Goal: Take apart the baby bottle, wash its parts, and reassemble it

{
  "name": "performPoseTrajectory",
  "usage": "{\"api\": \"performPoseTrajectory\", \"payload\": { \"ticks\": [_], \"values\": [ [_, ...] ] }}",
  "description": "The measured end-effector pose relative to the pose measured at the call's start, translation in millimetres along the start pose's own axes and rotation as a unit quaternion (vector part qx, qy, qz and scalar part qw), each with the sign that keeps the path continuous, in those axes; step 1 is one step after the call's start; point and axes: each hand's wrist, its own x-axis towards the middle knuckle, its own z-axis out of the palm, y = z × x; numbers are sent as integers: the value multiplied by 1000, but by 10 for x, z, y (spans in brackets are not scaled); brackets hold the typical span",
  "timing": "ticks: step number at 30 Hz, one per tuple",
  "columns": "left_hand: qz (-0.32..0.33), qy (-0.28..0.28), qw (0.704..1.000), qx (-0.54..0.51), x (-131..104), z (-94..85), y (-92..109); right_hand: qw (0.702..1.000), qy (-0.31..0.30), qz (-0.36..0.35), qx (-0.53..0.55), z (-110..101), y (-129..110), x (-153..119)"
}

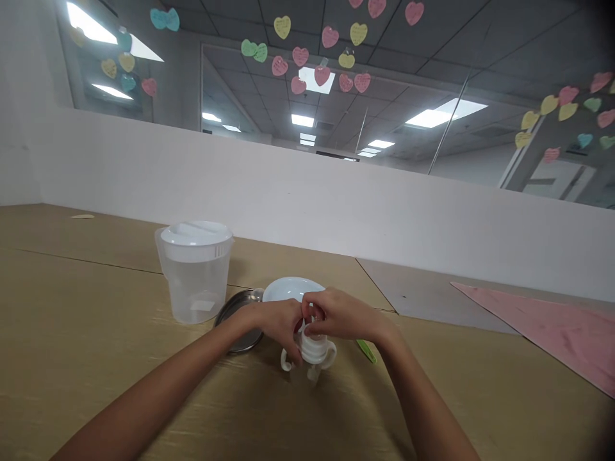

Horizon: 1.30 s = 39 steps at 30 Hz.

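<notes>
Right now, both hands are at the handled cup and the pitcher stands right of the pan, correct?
No: in the head view, the lidded pitcher stands left of the metal pan. Left hand and right hand are at the white handled cup.

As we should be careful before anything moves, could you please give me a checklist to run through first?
- Left hand against the two-handled bottle: ok.
- Right hand at the bottle's top: ok.
- Bottle's top properly seated: cannot tell, fingers cover it.
- Lid on the clear plastic pitcher: ok.
- White bowl fully in view: not ok, the hands hide part.
- Pitcher standing upright: ok.
</notes>
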Motion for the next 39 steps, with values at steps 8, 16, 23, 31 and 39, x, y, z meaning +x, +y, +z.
{"api": "performPoseTrajectory", "payload": {
  "ticks": [8,16,23,31,39],
  "values": [
    [-19,7,1000,9,-11,-13,55,999,25,-9,-32,61,-5,34],
    [-29,0,1000,12,1,-39,-3,1000,-2,-3,4,6,65,34],
    [-27,-1,1000,8,-28,-63,61,999,2,-8,-44,20,26,-9],
    [20,8,1000,0,17,-13,-21,999,20,-9,-42,71,-47,41],
    [37,13,999,-32,22,-22,10,998,31,-22,-49,100,-68,53]
  ]
}}
